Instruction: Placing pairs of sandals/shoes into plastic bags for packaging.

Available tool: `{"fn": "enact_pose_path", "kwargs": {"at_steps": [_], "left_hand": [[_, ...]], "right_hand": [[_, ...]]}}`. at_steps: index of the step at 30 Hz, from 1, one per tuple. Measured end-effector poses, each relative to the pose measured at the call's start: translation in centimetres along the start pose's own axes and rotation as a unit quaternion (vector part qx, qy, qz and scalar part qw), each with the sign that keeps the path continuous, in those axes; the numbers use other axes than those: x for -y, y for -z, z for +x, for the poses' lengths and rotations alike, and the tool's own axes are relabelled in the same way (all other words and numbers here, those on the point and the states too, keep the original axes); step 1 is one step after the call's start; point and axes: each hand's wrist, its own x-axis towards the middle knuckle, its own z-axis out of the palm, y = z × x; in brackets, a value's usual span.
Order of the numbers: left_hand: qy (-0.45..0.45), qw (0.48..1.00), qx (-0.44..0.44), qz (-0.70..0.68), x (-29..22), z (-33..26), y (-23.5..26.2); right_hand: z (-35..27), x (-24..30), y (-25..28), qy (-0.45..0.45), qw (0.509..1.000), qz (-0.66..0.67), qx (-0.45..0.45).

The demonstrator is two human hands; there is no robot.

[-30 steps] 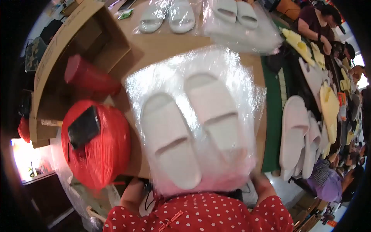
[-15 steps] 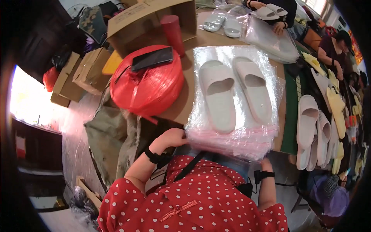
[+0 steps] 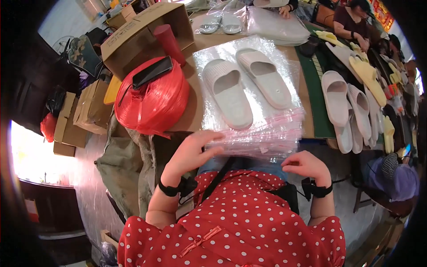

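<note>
A pair of light grey slides lies side by side on a stack of clear plastic bags (image 3: 267,138) with pink edges. The left slide (image 3: 235,104) is a little nearer to me than the right slide (image 3: 275,86). My left hand (image 3: 189,153) is at the near left corner of the stack, thumb and fingers apart, holding nothing. Just off the near right corner hovers my right hand (image 3: 309,167), its fingers loosely bent, thumb apart, nothing in it.
A big red roll of plastic twine (image 3: 155,107) with a black phone (image 3: 152,72) on top stands to the left. Behind it are a red cone (image 3: 170,44) and a cardboard box (image 3: 129,42). More slides (image 3: 336,100) line the right side. Other people sit farther back.
My right hand has risen from beside my body to the stack's near right corner. My left hand has opened at the left corner. The whole view has shifted.
</note>
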Motion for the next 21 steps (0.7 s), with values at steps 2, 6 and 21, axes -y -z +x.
{"fn": "enact_pose_path", "kwargs": {"at_steps": [2, 6, 21], "left_hand": [[-0.015, 0.996, -0.084, 0.04, 0.1, 0.9, 0.4], [0.021, 0.968, -0.211, 0.136, 3.6, 4.9, -3.1], [0.04, 0.981, -0.191, 0.001, 10.6, 8.4, -5.2]], "right_hand": [[0.1, 3.6, 0.9, 0.035, 0.997, 0.056, -0.045], [4.4, 4.7, 5.1, 0.137, 0.929, -0.03, -0.342], [14.6, 2.5, 2.1, -0.041, 0.86, -0.172, -0.479]]}}
